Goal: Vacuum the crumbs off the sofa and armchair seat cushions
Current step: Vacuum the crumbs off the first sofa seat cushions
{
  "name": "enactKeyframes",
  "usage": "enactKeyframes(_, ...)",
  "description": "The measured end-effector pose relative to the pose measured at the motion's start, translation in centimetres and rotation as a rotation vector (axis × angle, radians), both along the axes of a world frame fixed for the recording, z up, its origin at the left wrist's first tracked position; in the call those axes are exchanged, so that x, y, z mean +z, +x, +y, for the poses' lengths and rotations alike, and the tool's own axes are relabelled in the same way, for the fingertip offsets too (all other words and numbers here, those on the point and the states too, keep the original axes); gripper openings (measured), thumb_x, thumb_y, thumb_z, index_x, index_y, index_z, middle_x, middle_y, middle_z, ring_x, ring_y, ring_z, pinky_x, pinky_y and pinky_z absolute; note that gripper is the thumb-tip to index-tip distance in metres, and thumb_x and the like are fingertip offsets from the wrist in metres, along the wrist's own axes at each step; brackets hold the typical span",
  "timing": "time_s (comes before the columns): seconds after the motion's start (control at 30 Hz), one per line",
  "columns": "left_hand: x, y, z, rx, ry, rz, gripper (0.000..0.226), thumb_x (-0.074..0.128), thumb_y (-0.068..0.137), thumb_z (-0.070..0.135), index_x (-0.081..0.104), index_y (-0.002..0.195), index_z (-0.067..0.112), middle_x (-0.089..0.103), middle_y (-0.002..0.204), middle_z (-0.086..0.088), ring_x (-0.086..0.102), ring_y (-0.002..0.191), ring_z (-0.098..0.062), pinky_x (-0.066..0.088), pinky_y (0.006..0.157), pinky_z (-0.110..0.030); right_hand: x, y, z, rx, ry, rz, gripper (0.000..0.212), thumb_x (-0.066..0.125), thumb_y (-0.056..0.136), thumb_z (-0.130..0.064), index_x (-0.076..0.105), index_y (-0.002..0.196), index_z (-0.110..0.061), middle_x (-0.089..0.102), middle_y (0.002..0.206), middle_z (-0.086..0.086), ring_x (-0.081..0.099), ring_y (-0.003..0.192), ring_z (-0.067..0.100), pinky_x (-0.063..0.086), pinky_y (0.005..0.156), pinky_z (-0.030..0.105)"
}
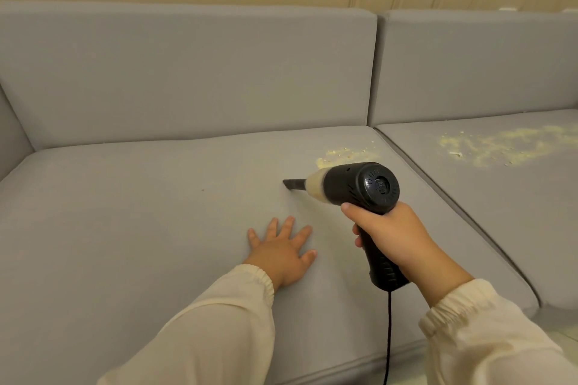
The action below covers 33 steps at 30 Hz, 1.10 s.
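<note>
Right grip [395, 239] clenches our handheld vacuum [356, 187], nozzle on the seat cushion [140, 228]; left grip [283, 248], released, flattens fabric to steady it near the crumbs [344, 155].

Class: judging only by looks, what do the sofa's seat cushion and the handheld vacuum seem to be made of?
Seat cushion: grey woven fabric, matte; it shows fine texture and piped seams. Handheld vacuum: black moulded plastic, slightly glossy, with vent slots; its chamber looks translucent, showing pale crumbs inside.
</note>
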<state>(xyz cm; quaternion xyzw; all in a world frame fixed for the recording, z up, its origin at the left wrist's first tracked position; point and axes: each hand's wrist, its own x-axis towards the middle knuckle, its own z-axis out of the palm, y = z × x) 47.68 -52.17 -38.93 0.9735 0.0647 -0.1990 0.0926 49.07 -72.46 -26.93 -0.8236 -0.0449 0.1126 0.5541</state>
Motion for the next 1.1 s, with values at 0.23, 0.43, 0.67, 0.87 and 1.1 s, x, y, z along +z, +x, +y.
enactKeyframes(0.23,-0.6,0.9,-0.2,0.022,-0.011,-0.032,0.066,0.018,0.102,0.07,-0.002,0.162,0.05,-0.017,0.173,0.009,-0.017,0.159,-0.027,-0.009,0.117,-0.073,0.2,1.7,-2.5,-0.252,0.028,-0.106,0.02,0.081,0.089,-0.035,0.072,0.098,-0.019,0.077,0.086,0.014,0.075,0.063,0.018,0.057,0.06,0.03)
enactKeyframes(0.43,-1.0,2.4,-1.5,-0.035,0.006,-0.061,0.066,0.016,0.103,0.068,-0.003,0.162,0.049,-0.018,0.173,0.006,-0.018,0.158,-0.028,-0.013,0.118,-0.071,0.2,6.5,-1.1,-0.302,0.189,-0.063,0.016,0.081,0.09,-0.031,0.071,0.097,-0.021,0.074,0.084,0.013,0.072,0.069,0.024,0.061,0.07,0.037)
enactKeyframes(0.67,-2.3,2.9,-1.9,-0.056,0.0,-0.091,0.065,0.016,0.103,0.067,-0.007,0.162,0.05,-0.02,0.172,0.006,-0.02,0.158,-0.026,-0.013,0.12,-0.067,-0.4,11.7,-0.1,-0.375,0.248,-0.097,0.019,0.081,0.088,-0.034,0.069,0.097,-0.023,0.072,0.083,0.01,0.071,0.067,0.023,0.063,0.081,0.046)
enactKeyframes(0.87,-2.8,3.4,-2.3,-0.062,0.019,-0.108,0.066,0.017,0.103,0.068,-0.01,0.161,0.05,-0.022,0.172,0.007,-0.021,0.158,-0.027,-0.013,0.119,-0.068,-0.8,13.2,0.2,-0.356,0.255,-0.063,0.019,0.081,0.089,-0.033,0.069,0.099,-0.021,0.071,0.081,0.009,0.07,0.067,0.021,0.062,0.073,0.039)
enactKeyframes(1.1,-2.1,3.9,-2.3,-0.058,-0.006,-0.076,0.064,0.016,0.104,0.068,-0.006,0.161,0.052,-0.02,0.172,0.009,-0.02,0.158,-0.025,-0.013,0.119,-0.069,-1.4,13.2,0.7,-0.32,0.216,-0.047,0.016,0.081,0.089,-0.032,0.07,0.091,-0.02,0.07,0.079,0.009,0.069,0.064,0.022,0.063,0.078,0.043)
